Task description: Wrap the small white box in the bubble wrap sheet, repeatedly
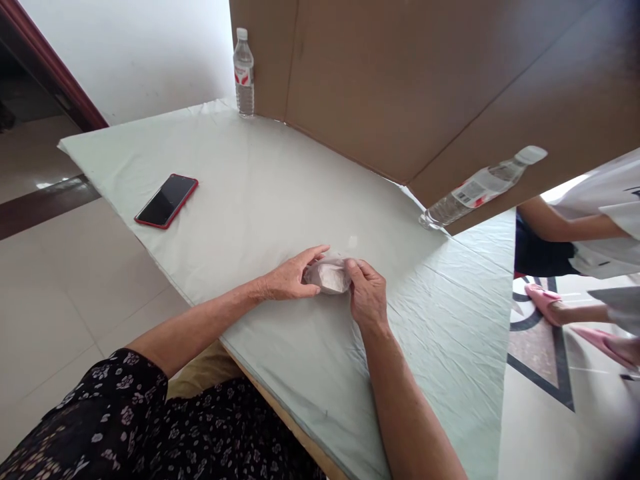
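Between my two hands, low over the pale green tablecloth (280, 200), is a small clear plastic bag (327, 277) with something whitish inside; I cannot make out what that is. My left hand (293, 275) cups the bag's left side, thumb and fingers spread apart around it. At the bag's right edge, my right hand (369, 290) pinches the plastic between thumb and curled fingers.
A red-cased phone (167, 201) lies toward the left edge. One water bottle (244, 73) stands at the back by a brown cardboard panel (350, 80); another bottle (480, 189) is in front of the panel at right. A person (590, 220) is beyond the right edge.
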`<state>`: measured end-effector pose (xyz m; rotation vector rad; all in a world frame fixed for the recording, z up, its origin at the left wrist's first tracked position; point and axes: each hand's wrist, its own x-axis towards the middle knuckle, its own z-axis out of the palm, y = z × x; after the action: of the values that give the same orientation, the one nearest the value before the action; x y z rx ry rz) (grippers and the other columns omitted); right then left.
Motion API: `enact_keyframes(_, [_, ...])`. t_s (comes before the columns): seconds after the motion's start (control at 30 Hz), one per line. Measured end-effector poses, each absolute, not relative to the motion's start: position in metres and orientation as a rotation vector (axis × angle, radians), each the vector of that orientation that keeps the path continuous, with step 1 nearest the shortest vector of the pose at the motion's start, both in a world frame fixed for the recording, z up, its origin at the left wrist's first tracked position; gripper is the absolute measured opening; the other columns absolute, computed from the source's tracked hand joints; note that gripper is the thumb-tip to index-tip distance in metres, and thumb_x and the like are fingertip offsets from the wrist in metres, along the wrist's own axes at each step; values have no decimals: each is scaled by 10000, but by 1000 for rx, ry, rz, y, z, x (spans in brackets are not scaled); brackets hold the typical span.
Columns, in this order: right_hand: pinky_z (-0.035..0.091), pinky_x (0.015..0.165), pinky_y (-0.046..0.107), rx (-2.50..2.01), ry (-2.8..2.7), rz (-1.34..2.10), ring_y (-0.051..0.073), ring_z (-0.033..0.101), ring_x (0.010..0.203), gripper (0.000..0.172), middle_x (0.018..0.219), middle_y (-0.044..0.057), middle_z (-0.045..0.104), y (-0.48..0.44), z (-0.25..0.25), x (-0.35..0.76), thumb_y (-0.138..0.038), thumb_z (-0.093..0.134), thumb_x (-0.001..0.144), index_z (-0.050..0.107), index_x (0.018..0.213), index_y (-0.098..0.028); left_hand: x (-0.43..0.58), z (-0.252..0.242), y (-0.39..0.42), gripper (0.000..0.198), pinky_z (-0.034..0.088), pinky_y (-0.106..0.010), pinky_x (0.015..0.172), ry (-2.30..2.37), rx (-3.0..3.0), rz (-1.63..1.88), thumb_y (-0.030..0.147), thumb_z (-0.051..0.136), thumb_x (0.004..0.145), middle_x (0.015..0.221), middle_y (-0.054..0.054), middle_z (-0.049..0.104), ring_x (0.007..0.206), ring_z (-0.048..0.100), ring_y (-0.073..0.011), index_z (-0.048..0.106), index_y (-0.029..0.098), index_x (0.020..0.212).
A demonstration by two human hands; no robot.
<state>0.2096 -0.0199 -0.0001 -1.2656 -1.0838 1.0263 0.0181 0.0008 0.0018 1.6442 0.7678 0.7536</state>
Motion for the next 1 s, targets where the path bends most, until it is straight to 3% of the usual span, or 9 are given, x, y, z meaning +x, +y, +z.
enact_keyframes(0.2, [451, 558, 271, -1211, -808, 1077, 133, 547, 611, 298, 712, -14, 645, -13, 4, 216, -481, 768, 704, 678, 760, -203, 20, 3, 1, 904, 453, -446, 1024, 690, 1505, 747, 235, 754, 666, 1452, -174, 446, 1269, 503, -268, 364, 234, 1482])
enact_keyframes(0.4, [441, 443, 256, -1174, -715, 1151, 127, 536, 584, 345, 720, -6, 629, -7, 2, 223, -495, 805, 654, 633, 731, -206, 17, 11, 3, 419, 499, -347, 842, 607, 1309, 742, 267, 733, 662, 1245, -127, 588, 1056, 606, -220, 551, 176, 1028])
enact_keyframes(0.47, [480, 461, 257, -1168, -726, 1139, 136, 565, 631, 345, 736, -6, 623, -7, 2, 224, -490, 812, 658, 632, 742, -207, 16, 13, 3, 359, 491, -340, 836, 603, 1308, 697, 272, 738, 663, 1197, -105, 621, 1006, 622, -208, 575, 171, 967])
enact_keyframes(0.6, [581, 609, 310, -1165, -834, 1108, 160, 628, 759, 341, 839, 10, 649, -6, -2, 226, -518, 758, 730, 634, 825, -216, 15, 13, 2, 544, 493, -378, 880, 621, 1285, 611, 268, 754, 680, 1113, -101, 686, 1002, 651, -229, 604, 159, 1192])
enact_keyframes(0.73, [578, 690, 333, -1287, -947, 800, 185, 639, 937, 384, 1129, 60, 652, -9, -4, 230, -470, 735, 756, 628, 1032, -225, 16, 6, 5, 714, 463, -452, 1005, 654, 1231, 695, 251, 754, 673, 1256, -141, 671, 1171, 622, -292, 557, 143, 1352])
enact_keyframes(0.9, [542, 696, 361, -1491, -1192, 720, 212, 654, 869, 484, 990, 80, 696, -18, 13, 228, -547, 702, 762, 640, 1083, -190, 17, 7, 8, 768, 435, -485, 1068, 693, 1250, 765, 245, 707, 693, 1370, -173, 601, 1275, 562, -317, 493, 124, 1421])
enact_keyframes(1.0, [524, 725, 390, -1613, -1403, 688, 248, 661, 889, 562, 1031, 107, 721, -23, 21, 220, -566, 734, 700, 651, 1110, -190, 16, 11, 7, 776, 464, -471, 1040, 699, 1313, 774, 279, 689, 722, 1379, -197, 574, 1284, 549, -318, 453, 102, 1439])
